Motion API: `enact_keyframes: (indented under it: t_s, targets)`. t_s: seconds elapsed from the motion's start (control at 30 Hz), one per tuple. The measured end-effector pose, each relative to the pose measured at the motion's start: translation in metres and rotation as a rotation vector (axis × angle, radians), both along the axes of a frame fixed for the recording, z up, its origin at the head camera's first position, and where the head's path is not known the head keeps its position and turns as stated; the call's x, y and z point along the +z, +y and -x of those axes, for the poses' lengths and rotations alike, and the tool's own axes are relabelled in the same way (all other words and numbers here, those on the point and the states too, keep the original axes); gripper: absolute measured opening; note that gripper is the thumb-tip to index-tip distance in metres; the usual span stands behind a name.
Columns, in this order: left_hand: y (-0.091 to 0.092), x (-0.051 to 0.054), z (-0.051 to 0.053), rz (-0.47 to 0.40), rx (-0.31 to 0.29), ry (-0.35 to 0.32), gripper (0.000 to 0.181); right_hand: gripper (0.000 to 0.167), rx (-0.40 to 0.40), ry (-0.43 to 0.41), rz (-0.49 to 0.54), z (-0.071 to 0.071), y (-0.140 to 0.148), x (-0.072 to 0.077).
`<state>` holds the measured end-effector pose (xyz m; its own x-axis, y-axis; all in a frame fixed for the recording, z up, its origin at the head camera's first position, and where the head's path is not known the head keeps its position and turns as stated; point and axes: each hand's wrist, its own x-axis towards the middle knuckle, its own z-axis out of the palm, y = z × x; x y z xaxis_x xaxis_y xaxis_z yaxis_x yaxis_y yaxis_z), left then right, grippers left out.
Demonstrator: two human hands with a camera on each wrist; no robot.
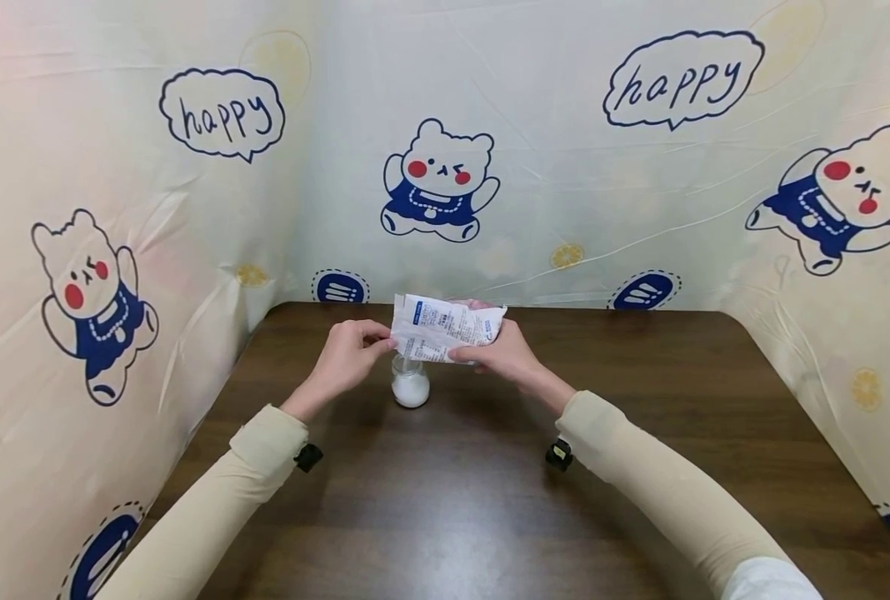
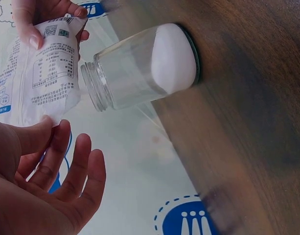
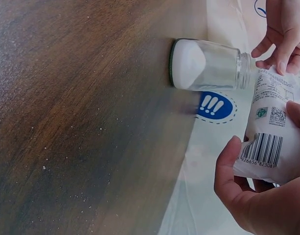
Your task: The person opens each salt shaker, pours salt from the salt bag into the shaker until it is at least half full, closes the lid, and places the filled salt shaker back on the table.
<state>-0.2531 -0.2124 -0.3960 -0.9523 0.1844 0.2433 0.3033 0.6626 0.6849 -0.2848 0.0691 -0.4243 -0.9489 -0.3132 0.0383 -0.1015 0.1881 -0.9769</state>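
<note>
A white printed packet (image 1: 445, 329) is held level above a small clear glass jar (image 1: 411, 385). My left hand (image 1: 346, 357) pinches the packet's left end between thumb and forefinger; its other fingers are spread in the left wrist view. Round the packet's right end, my right hand (image 1: 516, 352) grips, the thumb on the printed front. The jar stands upright and lidless on the table. In the left wrist view, white powder (image 2: 173, 61) lies sloped in its lower part. The packet's left corner is close above the jar's threaded mouth (image 2: 95, 85).
Tiny white grains (image 3: 44, 167) are scattered on the dark wooden table (image 1: 445, 500). Behind and at both sides hangs a pale printed cloth (image 1: 535, 200) with cartoon bears. Small black devices (image 1: 559, 455) are worn at the wrists.
</note>
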Motion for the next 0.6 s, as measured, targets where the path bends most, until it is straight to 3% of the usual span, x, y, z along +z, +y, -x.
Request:
enact_keyframes:
  t_s: [0.33, 0.6]
  targets:
    - [-0.0002, -0.0048, -0.0012, 0.0, 0.004, -0.013, 0.01, 0.053, -0.002, 0.003, 0.005, -0.0037, -0.001, -0.0024]
    - [0.0008, -0.0015, -0.0013, -0.008, 0.003, -0.006, 0.012, 0.05, 0.001, -0.005, 0.005, -0.0029, 0.0002, -0.0009]
